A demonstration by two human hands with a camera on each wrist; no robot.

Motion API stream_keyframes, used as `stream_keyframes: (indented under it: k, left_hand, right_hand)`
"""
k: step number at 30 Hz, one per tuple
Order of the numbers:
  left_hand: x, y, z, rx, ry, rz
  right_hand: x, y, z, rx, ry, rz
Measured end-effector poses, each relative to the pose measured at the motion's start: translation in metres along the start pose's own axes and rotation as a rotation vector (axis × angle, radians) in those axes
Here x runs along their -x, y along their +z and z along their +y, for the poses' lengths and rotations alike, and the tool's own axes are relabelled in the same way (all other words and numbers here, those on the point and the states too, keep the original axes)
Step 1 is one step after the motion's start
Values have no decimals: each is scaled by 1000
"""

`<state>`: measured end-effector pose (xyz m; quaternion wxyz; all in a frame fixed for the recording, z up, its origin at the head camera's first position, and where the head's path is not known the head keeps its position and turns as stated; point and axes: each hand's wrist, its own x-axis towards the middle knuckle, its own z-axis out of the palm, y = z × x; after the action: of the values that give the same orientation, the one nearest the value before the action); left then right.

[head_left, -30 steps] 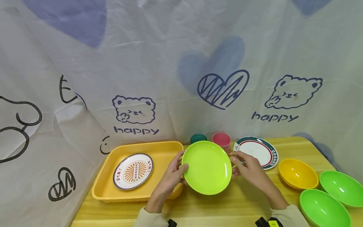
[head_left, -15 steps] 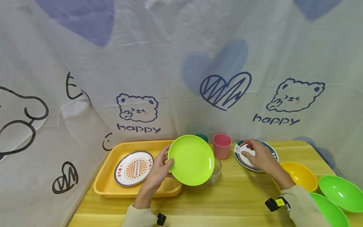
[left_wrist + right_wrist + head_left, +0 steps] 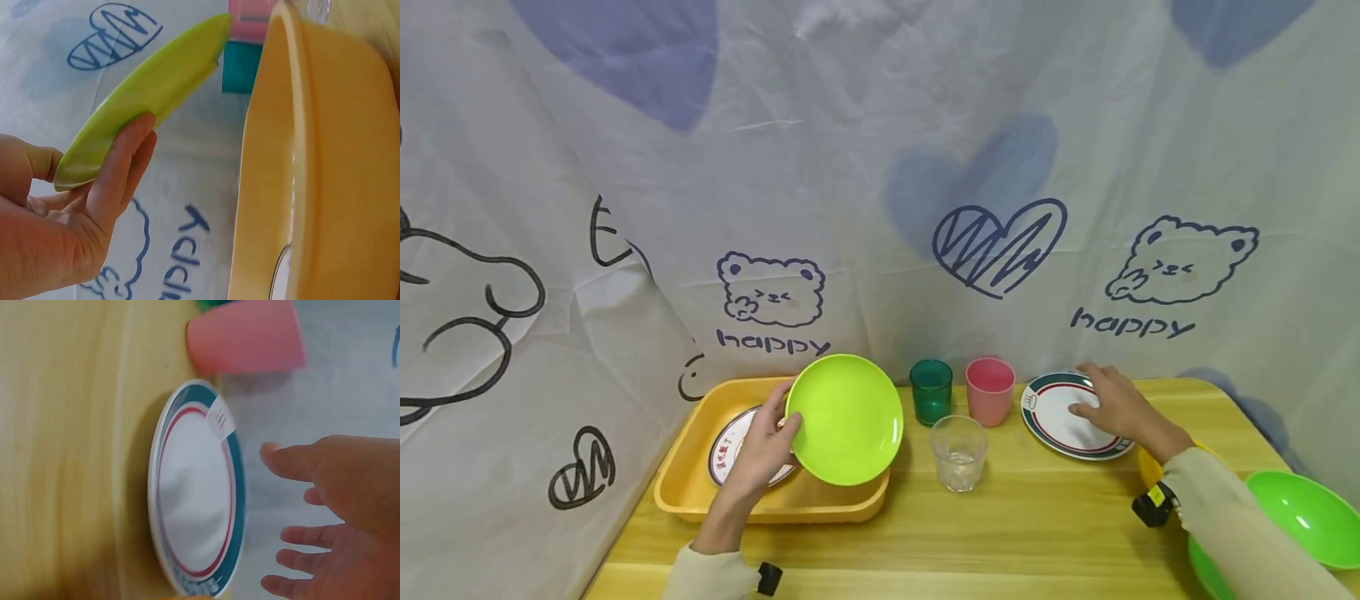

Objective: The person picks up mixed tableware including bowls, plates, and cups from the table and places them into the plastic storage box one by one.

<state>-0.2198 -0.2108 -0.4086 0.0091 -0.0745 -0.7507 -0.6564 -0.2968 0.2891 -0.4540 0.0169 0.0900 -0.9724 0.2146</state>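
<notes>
A lime-green plate (image 3: pixel 847 419) is pinched at its left rim by my left hand (image 3: pixel 762 447), thumb on top and fingers beneath. It is held up over the right part of a yellow tray (image 3: pixel 672 492), tilted in the left wrist view. Inside the tray lies a white plate with a dark rim (image 3: pixel 724 450), partly covered by the hand. My right hand (image 3: pixel 1120 410) hovers over a white plate with a green and red rim (image 3: pixel 1051 414), its fingers spread and apart from the plate in the right wrist view.
A green cup (image 3: pixel 932 392), a pink cup (image 3: pixel 990 392) and a clear cup (image 3: pixel 958 454) stand between the tray and the rimmed plate. Green bowls (image 3: pixel 1311 517) and an orange bowl (image 3: pixel 1148 468) sit at the right, partly behind the right arm. A printed cloth hangs behind.
My right hand let go of the lime-green plate and moved right, over the rimmed plate. My left hand carried the lime-green plate left over the tray, uncovering the clear cup.
</notes>
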Motion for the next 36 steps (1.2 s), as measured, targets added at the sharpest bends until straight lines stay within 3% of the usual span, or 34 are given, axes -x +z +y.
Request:
stream_keyframes:
  k: [11,16,23,28,36]
  left_hand:
    - [10,-47,-1,-120,-30,71]
    - [14,-71,-5,-204,-23,93]
    - [16,-99,-16,-340,-84,84]
    - [12,-115,-23,-421,-86,102]
    - [4,-129,-32,-407,-170,107]
  right_hand:
    - [-8,7,37,-10,215,-154]
    - [-11,4,38,-17,238,-200]
    - [-16,5,45,-8,279,-265]
    - [-22,8,53,20,294,-277]
    - [-31,17,62,59,310,-280]
